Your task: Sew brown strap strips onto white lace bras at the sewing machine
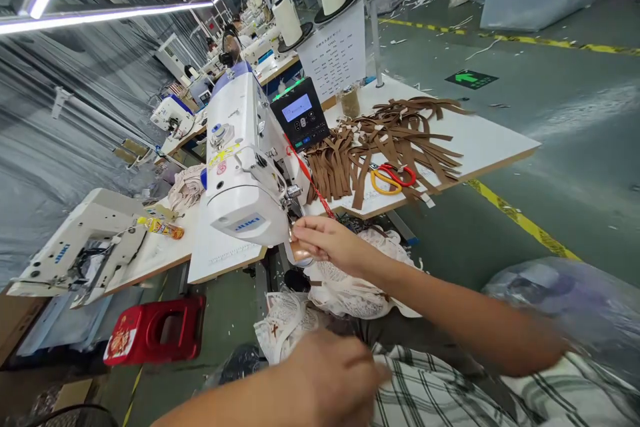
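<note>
My right hand [333, 243] reaches to the needle end of a white sewing machine [245, 193]. Its thumb and fingertips are pinched together right beside the needle area. A small brownish, shiny patch [300, 252] shows under the fingertips; whether it is fabric or a machine part I cannot tell. Nearer to me, my left hand [333, 373] is smeared by motion over my lap, and its fingers cannot be read. White lace garments [345, 287] hang bunched below the machine head, with another lace piece [285, 323] close to my left hand.
Brown strips [400, 130] are heaped on the white table [500, 143], with red-and-yellow scissors [390, 179] on them. A control panel [300, 113] stands behind the machine. A red stool [160, 330] is lower left, a drink bottle [160, 227] left, a plastic bag [565, 307] right.
</note>
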A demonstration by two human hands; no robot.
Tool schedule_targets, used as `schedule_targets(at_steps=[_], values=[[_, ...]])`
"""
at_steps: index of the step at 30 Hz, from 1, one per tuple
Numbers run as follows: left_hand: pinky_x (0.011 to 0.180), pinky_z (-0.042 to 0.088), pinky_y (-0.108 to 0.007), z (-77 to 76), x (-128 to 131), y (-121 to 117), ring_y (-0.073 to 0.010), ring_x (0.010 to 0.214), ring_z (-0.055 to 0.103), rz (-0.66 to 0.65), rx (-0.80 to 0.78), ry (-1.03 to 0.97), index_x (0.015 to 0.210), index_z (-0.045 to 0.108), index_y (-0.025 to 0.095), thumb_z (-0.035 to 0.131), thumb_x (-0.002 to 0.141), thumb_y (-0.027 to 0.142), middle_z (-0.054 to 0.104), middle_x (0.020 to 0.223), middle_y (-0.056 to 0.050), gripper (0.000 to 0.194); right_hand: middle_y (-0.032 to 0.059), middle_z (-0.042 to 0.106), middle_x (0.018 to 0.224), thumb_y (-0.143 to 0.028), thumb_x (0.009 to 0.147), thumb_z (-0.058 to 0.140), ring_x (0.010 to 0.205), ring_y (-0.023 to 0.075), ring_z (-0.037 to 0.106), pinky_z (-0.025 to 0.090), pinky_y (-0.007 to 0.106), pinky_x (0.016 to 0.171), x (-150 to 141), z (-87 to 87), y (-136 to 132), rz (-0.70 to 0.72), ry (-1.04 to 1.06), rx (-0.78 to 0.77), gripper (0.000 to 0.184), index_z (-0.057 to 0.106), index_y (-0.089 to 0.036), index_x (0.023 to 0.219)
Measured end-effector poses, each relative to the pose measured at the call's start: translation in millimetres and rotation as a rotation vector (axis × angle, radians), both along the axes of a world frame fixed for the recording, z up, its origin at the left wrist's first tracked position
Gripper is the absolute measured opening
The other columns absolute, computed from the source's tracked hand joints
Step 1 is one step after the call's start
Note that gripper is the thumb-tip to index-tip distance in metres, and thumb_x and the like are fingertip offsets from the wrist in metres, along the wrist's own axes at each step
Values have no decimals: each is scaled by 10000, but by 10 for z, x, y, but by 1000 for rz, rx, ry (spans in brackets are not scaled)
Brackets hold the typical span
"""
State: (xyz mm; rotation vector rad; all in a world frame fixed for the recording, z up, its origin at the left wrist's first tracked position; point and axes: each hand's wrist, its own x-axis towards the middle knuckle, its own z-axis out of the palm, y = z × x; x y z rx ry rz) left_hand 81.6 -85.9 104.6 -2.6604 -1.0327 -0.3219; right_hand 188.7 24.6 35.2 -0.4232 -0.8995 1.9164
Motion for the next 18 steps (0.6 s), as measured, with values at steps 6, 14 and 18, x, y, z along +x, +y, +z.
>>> schedule_targets(at_steps=[6,14,18], values=[[634,511,-295,-184,-72,497,-195,802,671,-41,-66,282,1386,494,201,485,923,167,638,1285,-172,465,-108,383,515,-343,718,799,423,6,202,101,163,389,-104,-690,452,-73,63,-308,313,547,-158,736],[496,381,-331,-300,-449,900,-197,591,562,-225,140,399,894,646,151,513,916,96,596,690,-29,146,-116,343,445,-176,841,695,358,16,210,163,121,335,424,-1613,177,109,31,-572,173,567,-138,731],[546,405,-343,-288,-727,890,-202,640,553,-248,211,305,979,650,119,549,934,116,654,756,-55,111,-8,583,654,-220,1014,457,539,54,542,455,133,486,199,-2072,714,-162,94,-754,223,590,-117,867]])
